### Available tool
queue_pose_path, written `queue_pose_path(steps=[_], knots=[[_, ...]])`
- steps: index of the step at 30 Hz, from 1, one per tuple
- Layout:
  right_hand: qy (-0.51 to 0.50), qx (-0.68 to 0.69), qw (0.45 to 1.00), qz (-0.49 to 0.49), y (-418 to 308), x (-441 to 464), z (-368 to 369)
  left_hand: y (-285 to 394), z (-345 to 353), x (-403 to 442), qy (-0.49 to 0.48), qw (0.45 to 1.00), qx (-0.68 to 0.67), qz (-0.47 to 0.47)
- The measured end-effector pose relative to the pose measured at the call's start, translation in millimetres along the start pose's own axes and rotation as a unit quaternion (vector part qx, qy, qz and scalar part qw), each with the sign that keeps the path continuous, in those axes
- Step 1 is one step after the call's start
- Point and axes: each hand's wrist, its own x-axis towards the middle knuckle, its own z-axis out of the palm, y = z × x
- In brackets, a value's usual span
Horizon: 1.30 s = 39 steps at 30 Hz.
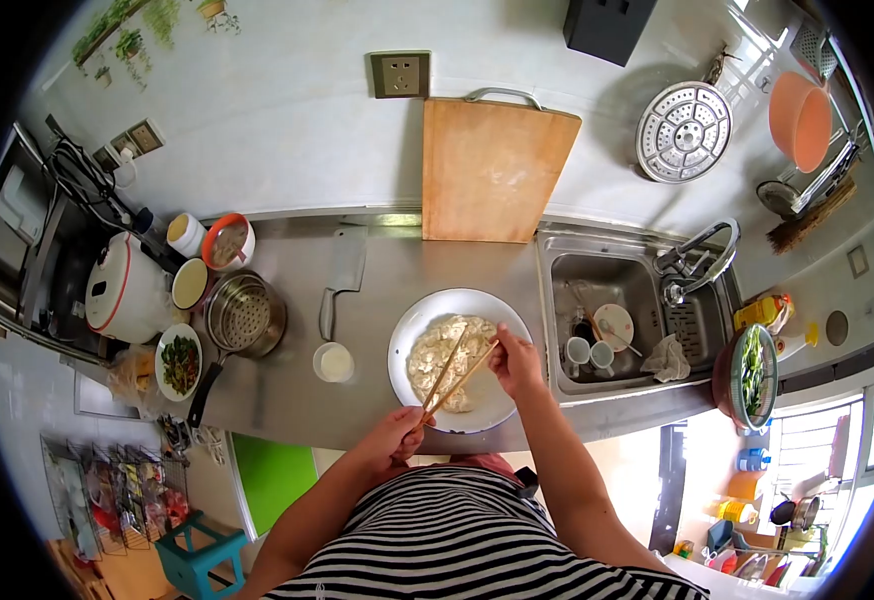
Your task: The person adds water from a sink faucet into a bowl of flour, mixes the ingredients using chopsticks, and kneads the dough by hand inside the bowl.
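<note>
A wide white bowl holding pale, lumpy dough stands on the steel counter near its front edge. Two wooden chopsticks cross over the dough. My left hand is closed round their lower ends at the front rim of the bowl. Over the bowl's right side, my right hand pinches the upper tip of one chopstick; the tip of the other rests above the dough. Left of the bowl are a small white cup and a cleaver.
A wooden cutting board leans on the wall behind. To the right, a sink holds cups and a small plate. A steamer pot, a plate of vegetables and a rice cooker stand at the left.
</note>
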Motion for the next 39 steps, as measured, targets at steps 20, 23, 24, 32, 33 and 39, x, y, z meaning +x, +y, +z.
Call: queue_pose_path(steps=[20,23,24,32,33,39], knots=[[-0.060,-0.118,0.989,-0.072,14.1,-36.1,5.3,-2.6,-3.5,22.2,-0.033,0.995,-0.023,0.096],[-0.147,-0.253,0.955,-0.055,21.8,-57.6,8.2,-4.8,4.2,33.7,0.022,0.984,0.003,0.176],[-0.175,-0.310,0.933,-0.045,24.1,-62.5,6.7,-3.5,4.4,38.6,0.039,0.977,0.034,0.207],[-0.197,-0.436,0.874,-0.082,29.6,-107.3,1.9,2.1,45.2,57.3,0.031,0.961,0.080,0.263],[-0.184,-0.438,0.876,-0.079,26.3,-111.7,-0.9,0.7,49.1,61.1,0.020,0.959,0.102,0.262],[-0.088,-0.438,0.889,-0.104,-11.2,-118.3,-62.4,-7.0,67.1,72.7,0.001,0.962,0.205,0.183]])
